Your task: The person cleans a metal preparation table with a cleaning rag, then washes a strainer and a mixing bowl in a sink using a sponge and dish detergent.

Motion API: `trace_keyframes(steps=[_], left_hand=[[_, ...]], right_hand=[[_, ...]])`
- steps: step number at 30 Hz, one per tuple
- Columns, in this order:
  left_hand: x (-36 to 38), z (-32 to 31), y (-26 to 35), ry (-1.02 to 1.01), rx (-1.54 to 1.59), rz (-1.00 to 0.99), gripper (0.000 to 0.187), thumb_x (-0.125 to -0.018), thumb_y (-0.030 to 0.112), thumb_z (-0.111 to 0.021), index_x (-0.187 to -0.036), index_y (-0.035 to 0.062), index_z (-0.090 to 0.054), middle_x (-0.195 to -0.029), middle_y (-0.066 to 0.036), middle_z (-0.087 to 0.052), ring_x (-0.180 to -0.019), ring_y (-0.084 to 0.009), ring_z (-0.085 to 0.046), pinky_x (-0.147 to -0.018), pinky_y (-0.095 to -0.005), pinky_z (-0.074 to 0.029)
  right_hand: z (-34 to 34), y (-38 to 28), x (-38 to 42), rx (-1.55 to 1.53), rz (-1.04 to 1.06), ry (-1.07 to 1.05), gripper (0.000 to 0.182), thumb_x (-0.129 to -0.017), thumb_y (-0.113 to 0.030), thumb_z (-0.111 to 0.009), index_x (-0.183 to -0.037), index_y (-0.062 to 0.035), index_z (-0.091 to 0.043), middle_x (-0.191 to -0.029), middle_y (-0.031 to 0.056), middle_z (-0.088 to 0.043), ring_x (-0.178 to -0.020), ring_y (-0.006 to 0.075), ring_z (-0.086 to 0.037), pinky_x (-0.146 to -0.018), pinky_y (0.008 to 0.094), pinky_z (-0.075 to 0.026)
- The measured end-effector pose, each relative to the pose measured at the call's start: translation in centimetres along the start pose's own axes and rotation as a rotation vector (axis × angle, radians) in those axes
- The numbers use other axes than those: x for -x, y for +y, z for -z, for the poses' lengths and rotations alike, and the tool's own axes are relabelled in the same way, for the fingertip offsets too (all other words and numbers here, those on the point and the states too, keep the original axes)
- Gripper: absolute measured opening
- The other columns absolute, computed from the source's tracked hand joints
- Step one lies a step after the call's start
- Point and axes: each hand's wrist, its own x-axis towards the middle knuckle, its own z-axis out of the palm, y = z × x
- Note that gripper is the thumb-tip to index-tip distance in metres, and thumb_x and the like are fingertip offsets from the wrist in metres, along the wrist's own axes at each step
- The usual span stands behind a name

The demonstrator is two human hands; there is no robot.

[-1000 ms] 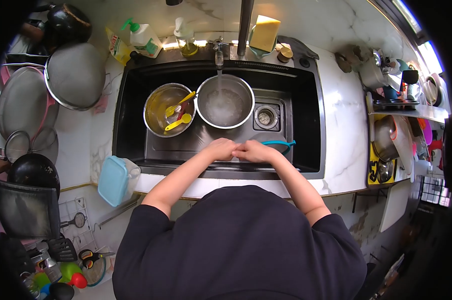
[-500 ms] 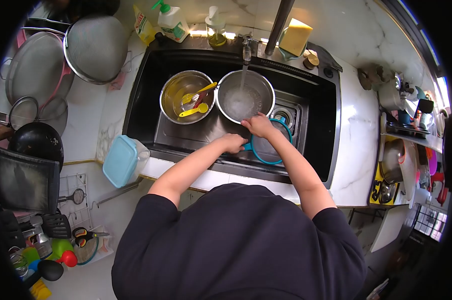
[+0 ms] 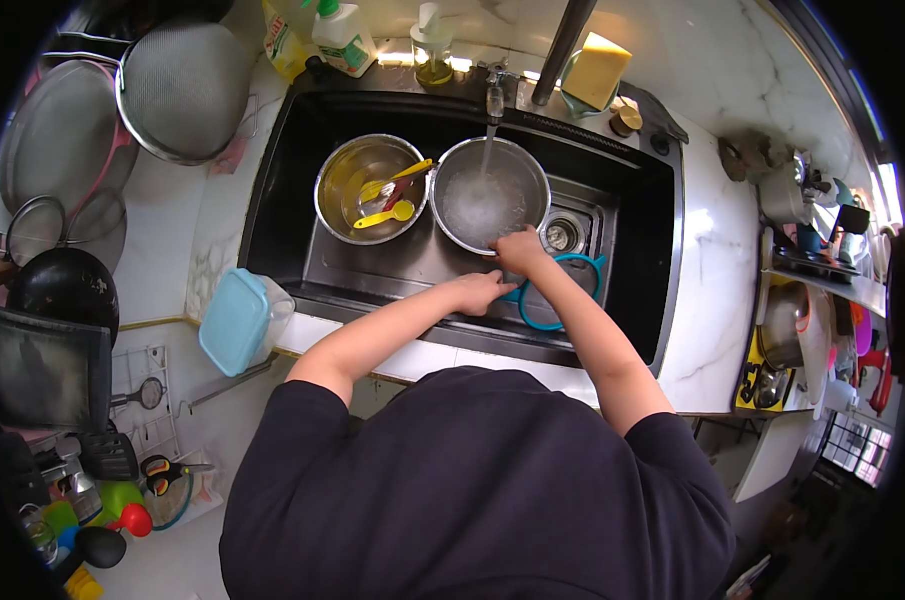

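In the sink, a teal-rimmed strainer (image 3: pixel 542 306) is tilted under my right forearm. My left hand (image 3: pixel 480 292) is closed around the strainer's short teal handle. The fingers of my right hand (image 3: pixel 518 250) curl at the near rim of a steel bowl (image 3: pixel 442 222), pinching it. Water from the faucet (image 3: pixel 495 100) runs into this bowl, and its surface is bubbly. Beside it on the left stands a second steel bowl (image 3: pixel 324 205), holding yellow measuring spoons (image 3: pixel 400 211) and a dark red utensil.
The black sink (image 3: pixel 627 250) has a drain (image 3: pixel 562 234) at its right. Behind it stand soap bottles (image 3: pixel 344 40) and a yellow sponge (image 3: pixel 598 72). A blue-lidded container (image 3: pixel 234 322) sits by the left front edge. Sieves (image 3: pixel 184 92) and a pan (image 3: pixel 64 290) hang on the left.
My left hand and the strainer have moved right, and the strainer's tilt has changed. More of the drain shows. My right hand stays by the bowl's rim.
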Motion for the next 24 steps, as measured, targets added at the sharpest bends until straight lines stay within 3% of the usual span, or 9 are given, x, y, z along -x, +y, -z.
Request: trace_keyframes(steps=[4,7,10,11,13,15,20,22,24], left_hand=[[-0.6,-1.0,-1.8,0.077,0.116,0.093,0.059,-0.066,0.004,-0.052,-0.123,0.0077,-0.039,-0.106,-0.019,-0.047,-0.099,-0.0330,-0.049,-0.083,-0.0377,-0.040],[-1.0,-1.2,-2.9,0.080,0.226,0.126,0.044,-0.065,0.006,-0.058,-0.108,0.0038,-0.046,-0.096,-0.018,-0.054,-0.094,-0.0326,-0.052,-0.079,-0.0374,-0.042],[-1.5,-2.1,-3.9,0.138,0.355,0.172,0.041,-0.066,0.009,-0.062,-0.103,0.0027,-0.044,-0.091,-0.019,-0.056,-0.088,-0.0334,-0.055,-0.076,-0.0380,-0.043],[-1.4,-2.1,-3.8,0.161,0.401,0.247,0.051,-0.065,0.011,-0.065,-0.109,0.0019,-0.039,-0.091,-0.019,-0.055,-0.088,-0.0319,-0.055,-0.077,-0.0366,-0.043],[-1.2,-2.0,-3.6,0.184,0.443,0.321,0.061,-0.064,0.013,-0.067,-0.114,0.0010,-0.034,-0.092,-0.019,-0.054,-0.089,-0.0304,-0.054,-0.077,-0.0353,-0.042],[-1.1,-2.5,-3.7,0.413,0.311,0.389,0.077,-0.060,0.016,-0.072,-0.120,0.0006,-0.025,-0.096,-0.022,-0.052,-0.088,-0.0305,-0.054,-0.077,-0.0352,-0.043],[-0.8,-0.3,-3.7,0.491,0.331,0.441,0.077,-0.057,0.014,-0.074,-0.118,-0.0008,-0.029,-0.100,-0.022,-0.051,-0.084,-0.0284,-0.056,-0.077,-0.0348,-0.044],[-0.6,-0.1,-3.6,0.514,0.352,0.473,0.073,-0.056,0.013,-0.074,-0.116,-0.0006,-0.033,-0.097,-0.019,-0.053,-0.080,-0.0271,-0.057,-0.074,-0.0346,-0.045],[-0.8,-0.4,-4.1,0.557,0.343,0.457,0.068,-0.056,0.012,-0.074,-0.112,0.0007,-0.037,-0.093,-0.016,-0.055,-0.080,-0.0264,-0.057,-0.072,-0.0343,-0.046]], right_hand=[[-0.9,0.1,0.2,0.000,0.019,-0.091,0.042,-0.075,-0.045,-0.050,-0.110,-0.0209,-0.054,-0.099,0.0061,-0.060,-0.092,0.0218,-0.057,-0.092,0.0479,-0.031],[-1.9,0.0,0.6,0.007,0.033,-0.080,0.059,-0.073,-0.046,-0.054,-0.121,-0.0155,-0.041,-0.125,0.0057,-0.043,-0.117,0.0195,-0.039,-0.096,0.0512,-0.025],[-3.3,0.4,0.1,-0.025,0.044,0.038,0.062,-0.071,-0.048,-0.055,-0.121,-0.0149,-0.041,-0.127,0.0063,-0.041,-0.118,0.0205,-0.038,-0.097,0.0525,-0.023],[-3.3,0.3,0.2,-0.026,0.042,0.038,0.062,-0.071,-0.048,-0.055,-0.121,-0.0149,-0.041,-0.127,0.0063,-0.041,-0.118,0.0205,-0.038,-0.097,0.0525,-0.023],[-3.1,-0.1,0.2,-0.082,0.014,0.063,0.054,-0.073,-0.048,-0.054,-0.114,-0.0133,-0.045,-0.121,0.0089,-0.045,-0.114,0.0245,-0.042,-0.096,0.0509,-0.025],[-4.1,0.0,-0.5,-0.126,0.044,0.114,0.052,-0.073,-0.045,-0.056,-0.112,-0.0129,-0.046,-0.117,0.0091,-0.049,-0.106,0.0255,-0.048,-0.093,0.0499,-0.029],[-3.6,0.1,-0.3,-0.359,0.041,0.223,0.040,-0.071,-0.033,-0.059,-0.105,-0.0112,-0.055,-0.093,0.0085,-0.061,-0.080,0.0289,-0.060,-0.088,0.0467,-0.035],[-3.3,0.4,-0.3,-0.243,0.063,0.329,0.022,-0.072,-0.025,-0.056,-0.085,-0.0094,-0.062,-0.071,0.0078,-0.063,-0.064,0.0282,-0.061,-0.081,0.0435,-0.042],[-0.1,-0.1,1.1,-0.107,0.024,0.290,0.019,-0.071,-0.023,-0.055,-0.081,-0.0088,-0.062,-0.069,0.0090,-0.063,-0.064,0.0277,-0.061,-0.074,0.0410,-0.045]])
